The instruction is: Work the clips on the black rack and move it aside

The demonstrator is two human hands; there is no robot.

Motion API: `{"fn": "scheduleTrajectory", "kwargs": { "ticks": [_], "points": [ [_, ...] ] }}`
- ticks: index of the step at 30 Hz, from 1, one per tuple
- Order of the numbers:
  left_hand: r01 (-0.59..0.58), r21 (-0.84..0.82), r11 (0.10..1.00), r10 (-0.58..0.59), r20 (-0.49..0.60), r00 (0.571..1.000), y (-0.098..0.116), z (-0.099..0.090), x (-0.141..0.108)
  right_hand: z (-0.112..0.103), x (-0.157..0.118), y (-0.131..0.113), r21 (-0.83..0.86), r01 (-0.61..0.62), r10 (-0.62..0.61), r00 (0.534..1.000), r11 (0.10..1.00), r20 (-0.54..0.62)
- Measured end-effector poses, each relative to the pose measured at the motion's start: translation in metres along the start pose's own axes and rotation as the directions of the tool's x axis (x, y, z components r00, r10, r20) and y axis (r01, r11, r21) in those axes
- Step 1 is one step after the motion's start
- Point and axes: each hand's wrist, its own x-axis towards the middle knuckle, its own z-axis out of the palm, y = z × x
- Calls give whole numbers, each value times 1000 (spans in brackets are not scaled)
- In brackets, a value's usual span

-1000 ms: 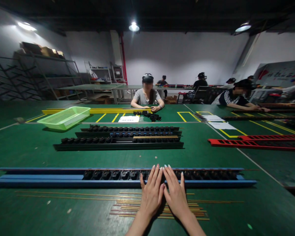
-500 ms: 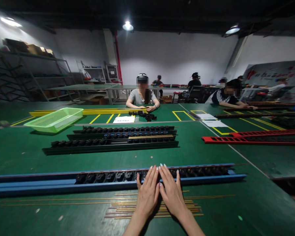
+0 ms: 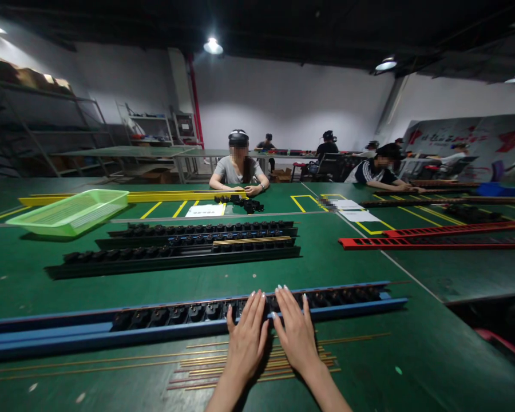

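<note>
A long blue channel rail (image 3: pixel 68 345) lies across the table in front of me, with a row of black plastic parts (image 3: pixel 177 314) set inside it. My left hand (image 3: pixel 248 337) rests flat over the middle of the rail, fingers stretched out on the black parts. Just to its right, my right hand (image 3: pixel 295 332) lies the same way, its fingers extended over the row. A narrow gap separates the two hands. Several thin brass-coloured rods (image 3: pixel 206 366) lie on the table under and beside my wrists.
Beyond the blue rail lie dark rails (image 3: pixel 171 264) with black parts. A green plastic basket (image 3: pixel 68 213) stands at the back left, before a yellow rail (image 3: pixel 154 196). Red rails (image 3: pixel 412 244) lie to the right. A person (image 3: pixel 239 166) sits opposite, near loose black parts (image 3: pixel 251 205).
My view has turned slightly to the right, so the table things appear further left. My hands, touching at the fingertips before, have moved a little apart along the rail.
</note>
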Motion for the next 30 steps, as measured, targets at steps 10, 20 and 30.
{"fn": "scheduleTrajectory", "kwargs": {
  "ticks": [10, 20, 30],
  "points": [
    [-1, -22, 1000, 1, -29, 1000, 2, -5, 4, 4, -3, 18, -18, -56, 55, 996, 998, -63],
    [3, -39, 999, -4, -21, 1000, 1, -2, 2, -3, -3, 18, -18, -135, 135, 991, 991, -25],
    [-11, -34, 999, 10, -23, 1000, 2, -5, 4, 0, -4, 23, -5, -200, 199, 979, 980, -53]
  ]
}}
